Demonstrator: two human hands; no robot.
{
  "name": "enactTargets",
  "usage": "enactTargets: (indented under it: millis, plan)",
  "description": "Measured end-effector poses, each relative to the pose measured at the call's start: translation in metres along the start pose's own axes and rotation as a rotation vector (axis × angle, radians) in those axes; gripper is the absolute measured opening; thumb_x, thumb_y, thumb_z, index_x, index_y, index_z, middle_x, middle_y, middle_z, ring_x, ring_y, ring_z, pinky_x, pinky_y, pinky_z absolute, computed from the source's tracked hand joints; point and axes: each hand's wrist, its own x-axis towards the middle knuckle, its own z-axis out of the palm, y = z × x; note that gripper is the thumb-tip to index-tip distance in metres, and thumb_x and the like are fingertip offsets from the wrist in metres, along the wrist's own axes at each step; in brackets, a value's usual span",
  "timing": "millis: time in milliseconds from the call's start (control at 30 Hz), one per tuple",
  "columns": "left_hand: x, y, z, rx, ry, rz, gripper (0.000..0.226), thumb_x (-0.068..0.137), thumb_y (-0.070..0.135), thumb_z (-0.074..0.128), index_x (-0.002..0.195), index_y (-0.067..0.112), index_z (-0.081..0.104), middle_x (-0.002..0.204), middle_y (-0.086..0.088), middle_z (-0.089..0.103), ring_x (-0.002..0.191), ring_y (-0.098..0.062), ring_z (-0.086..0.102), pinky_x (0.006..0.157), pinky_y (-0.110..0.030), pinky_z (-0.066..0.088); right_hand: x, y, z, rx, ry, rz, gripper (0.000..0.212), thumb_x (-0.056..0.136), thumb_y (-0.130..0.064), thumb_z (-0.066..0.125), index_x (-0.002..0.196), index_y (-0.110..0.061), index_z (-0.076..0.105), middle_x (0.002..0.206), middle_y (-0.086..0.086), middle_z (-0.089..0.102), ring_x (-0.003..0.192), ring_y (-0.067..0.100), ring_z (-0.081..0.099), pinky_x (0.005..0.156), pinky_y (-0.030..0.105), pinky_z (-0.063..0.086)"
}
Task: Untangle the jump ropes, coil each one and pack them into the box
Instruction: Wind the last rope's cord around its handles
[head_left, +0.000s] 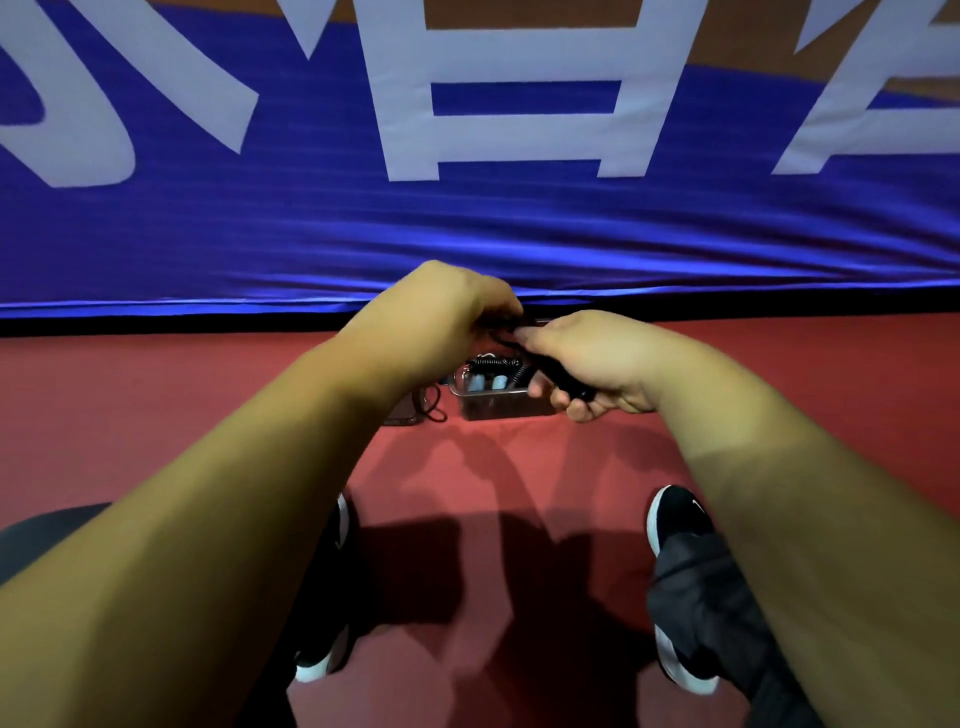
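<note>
Your left hand (441, 317) pinches the black jump rope (570, 385). A loose rope (435, 409) lies at nine o'clock of the clear box (498, 408). Your right hand (592, 364) clamps the rope's bundle, box at its seven o'clock. Slacken either grip and the coil likely springs open, snagging the packed ropes.

Two grips, the left grip (441, 322) and the right grip (597, 364), and one black jump rope (569, 385) held by both. One clear box (498, 408); in it, one coiled black rope (498, 362) and two pale-blue handles (475, 383). One dark object (404, 410) beside the box, too hidden to name, plus one loose cord loop (435, 413). Two black, white-soled shoes (675, 512). One blue banner (467, 234).
</note>
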Motion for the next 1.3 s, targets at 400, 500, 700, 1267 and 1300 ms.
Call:
enactTargets:
  millis: [400, 500, 700, 1267, 1300]
  plan:
    - [0.013, 0.005, 0.023, -0.201, 0.105, -0.383, 0.024, 0.088, 0.029, 0.081, 0.089, 0.012, 0.064, 0.075, 0.002, 0.063, 0.066, -0.017, 0.057, 0.052, -0.019, 0.038, 0.014, -0.005, 0.008, 0.476, 0.109, 0.023, 0.042, 0.1, -0.063, 0.06, 0.105, -0.021, 0.065, 0.075, -0.003, 0.057, 0.051, 0.009, 0.046, 0.043, 0.019, 0.028]
    - [0.011, 0.004, 0.021, -0.184, 0.086, -0.387, 0.023, 0.086, 0.026, 0.081, 0.087, 0.013, 0.062, 0.075, 0.0, 0.066, 0.067, -0.017, 0.06, 0.06, -0.027, 0.044, 0.009, -0.008, 0.008, 0.403, 0.162, -0.002, 0.058, 0.088, -0.08, 0.063, 0.099, -0.024, 0.065, 0.076, -0.001, 0.056, 0.051, 0.011, 0.044, 0.043, 0.021, 0.021]
    - [0.009, 0.008, 0.02, -0.287, 0.064, -0.372, 0.01, 0.096, 0.023, 0.068, 0.096, 0.019, 0.06, 0.076, 0.004, 0.063, 0.063, -0.015, 0.058, 0.058, -0.027, 0.046, 0.006, -0.009, 0.007, 0.357, 0.209, -0.051, 0.045, 0.093, -0.071, 0.066, 0.103, -0.027, 0.067, 0.077, 0.001, 0.056, 0.049, 0.012, 0.043, 0.046, 0.02, 0.02]
    - [-0.002, 0.013, 0.006, 0.175, 0.18, -0.405, 0.007, 0.088, 0.014, 0.058, 0.093, 0.015, 0.054, 0.077, -0.007, 0.056, 0.066, -0.032, 0.054, 0.048, -0.035, 0.032, 0.012, -0.004, 0.01, 0.133, 0.22, -0.136, 0.042, 0.094, -0.059, 0.065, 0.114, -0.022, 0.069, 0.084, 0.003, 0.06, 0.051, 0.014, 0.049, 0.045, 0.021, 0.027]
    - [-0.001, 0.013, 0.008, 0.183, 0.198, -0.425, 0.009, 0.09, 0.014, 0.058, 0.096, 0.013, 0.052, 0.078, -0.008, 0.056, 0.064, -0.031, 0.052, 0.047, -0.035, 0.029, 0.013, -0.005, 0.011, 0.15, 0.217, -0.141, 0.041, 0.095, -0.058, 0.064, 0.114, -0.022, 0.069, 0.085, 0.004, 0.06, 0.05, 0.013, 0.048, 0.045, 0.021, 0.026]
